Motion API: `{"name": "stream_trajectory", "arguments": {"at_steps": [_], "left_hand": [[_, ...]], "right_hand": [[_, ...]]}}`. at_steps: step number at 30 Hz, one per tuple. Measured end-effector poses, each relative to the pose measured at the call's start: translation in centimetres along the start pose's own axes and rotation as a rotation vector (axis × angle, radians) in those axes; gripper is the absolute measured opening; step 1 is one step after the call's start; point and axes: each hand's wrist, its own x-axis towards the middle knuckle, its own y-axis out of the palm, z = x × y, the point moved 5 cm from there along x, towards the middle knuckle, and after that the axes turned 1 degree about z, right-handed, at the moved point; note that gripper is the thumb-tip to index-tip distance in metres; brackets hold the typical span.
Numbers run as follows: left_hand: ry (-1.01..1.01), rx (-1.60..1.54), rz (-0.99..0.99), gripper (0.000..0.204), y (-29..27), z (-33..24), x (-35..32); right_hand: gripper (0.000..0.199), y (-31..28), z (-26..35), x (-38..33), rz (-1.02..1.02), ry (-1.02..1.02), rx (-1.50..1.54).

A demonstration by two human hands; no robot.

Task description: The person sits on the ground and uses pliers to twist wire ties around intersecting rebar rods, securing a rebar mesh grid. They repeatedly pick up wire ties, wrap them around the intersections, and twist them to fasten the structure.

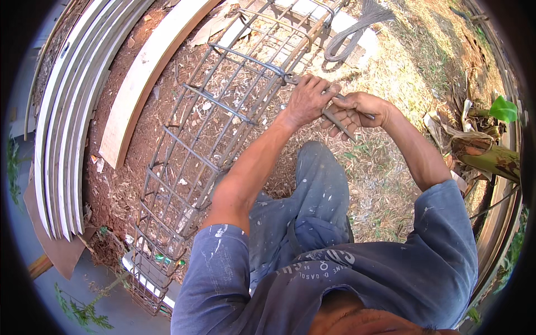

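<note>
Head view shows a pair of pincers (339, 124) held at the far right side of a steel bar cage (218, 102). By the left hand (306, 101) the tool is gripped close to its head, with the fingers folded around it. By the right hand (358, 111) the handle ends are met from the right: the palm is turned upward, the thumb is laid over one handle, and the fingers are half curled below. How firmly this handle is pressed cannot be told.

The important relation is seen between the tool and the cage. The head of the pincers is pointed to the far left, at a crossing of bars on the right edge of the cage; whether a bar is truly bitten is too small to tell. The handles are spread toward the near right, away from the cage. The cage itself is stretched from near left to far right, so its long axis is crossed by the line of the tool. To this crossing the left hand is nearer, while the right hand is kept well apart from the bars. Beyond both hands, a bundle of thin wire (357, 29) is laid.
</note>
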Motion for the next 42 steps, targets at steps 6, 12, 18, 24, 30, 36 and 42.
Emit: {"name": "stream_trajectory", "arguments": {"at_steps": [6,12,18,24,30,36,42], "left_hand": [[-0.060,-0.053,0.105,0.017,-0.1,1.3,2.7],[-0.171,0.050,0.902,0.018,2.4,0.6,3.6],[-0.055,0.187,0.949,0.014,4.0,1.4,0.8],[0.143,0.146,0.103,0.016,0.7,-0.6,-1.1],[-0.148,0.151,0.056,0.013,1.6,0.3,2.8],[-0.341,0.190,0.323,0.013,3.5,1.2,5.1],[-0.406,0.061,0.749,0.011,3.2,-0.6,4.6]], "right_hand": [[0.066,2.0,3.7,-1.9,-0.621,0.031,-1.359],[0.055,-2.0,-3.8,3.0,-0.780,-0.112,-1.154],[0.039,-2.8,-7.1,6.7,-0.791,-0.454,-1.103],[0.047,-0.5,-5.1,2.7,-0.076,-0.015,-0.052],[0.086,2.5,1.3,-2.6,-1.056,-0.081,-1.764],[0.038,-3.2,2.0,-0.4,-1.059,-0.103,-1.671],[0.024,-5.3,-1.4,1.0,-0.763,-0.081,-1.393]]}}
